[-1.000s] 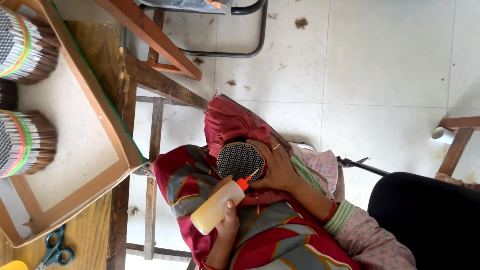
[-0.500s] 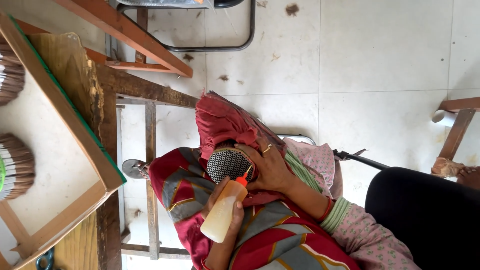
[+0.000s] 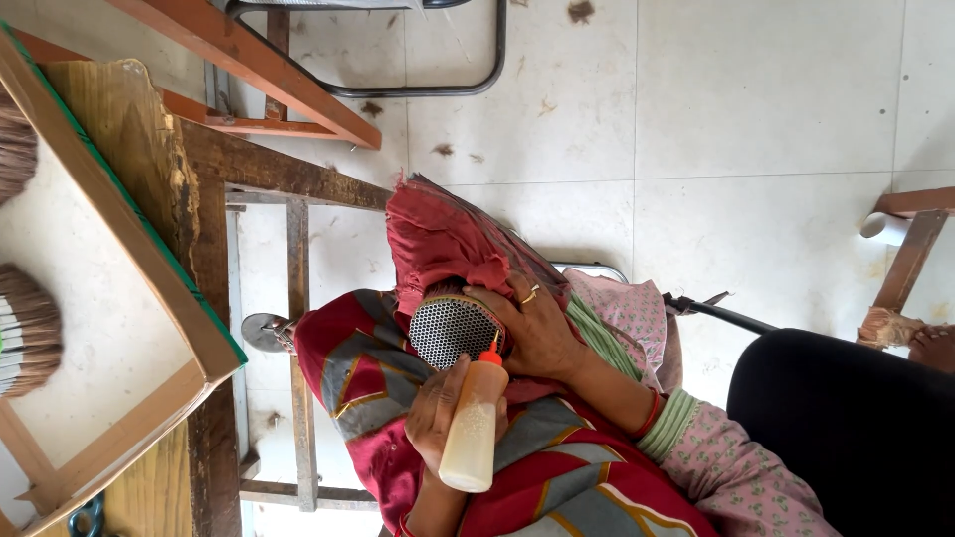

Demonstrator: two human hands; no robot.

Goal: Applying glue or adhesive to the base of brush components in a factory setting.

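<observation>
Head view, turned on its side, shows two hands meeting just below the centre of the frame over a lap draped in red, grey and yellow patterned cloth [image 3: 358, 378]; the glue bottle [image 3: 472, 430], a pale squeeze bottle with a red nozzle, has its long axis running nearly up and down the frame, leaning slightly, nozzle toward the top and flat base toward the bottom; its red tip touches the lower right edge of the round bundle of sticks [image 3: 453, 329], whose dotted end face is turned toward the camera; which hand is which cannot be read surely from this rotated view, but the right hand [image 3: 438, 413] appears to be the one at lower centre, fingers curled round the bottle's body from the left side; the left hand [image 3: 537, 328], wearing a ring, comes in from the right of the frame and is wrapped over the bundle's upper right side, clasping it, with a green striped cuff and red bangle at the wrist; the bundle thus sits just above the bottle, between the two hands; a wooden table [image 3: 149, 199] fills the left of the frame, with a framed tray [image 3: 139, 268] on it holding more stick bundles [image 3: 25, 333] at the left edge; pale floor tiles [image 3: 756, 129] fill the upper right.
</observation>
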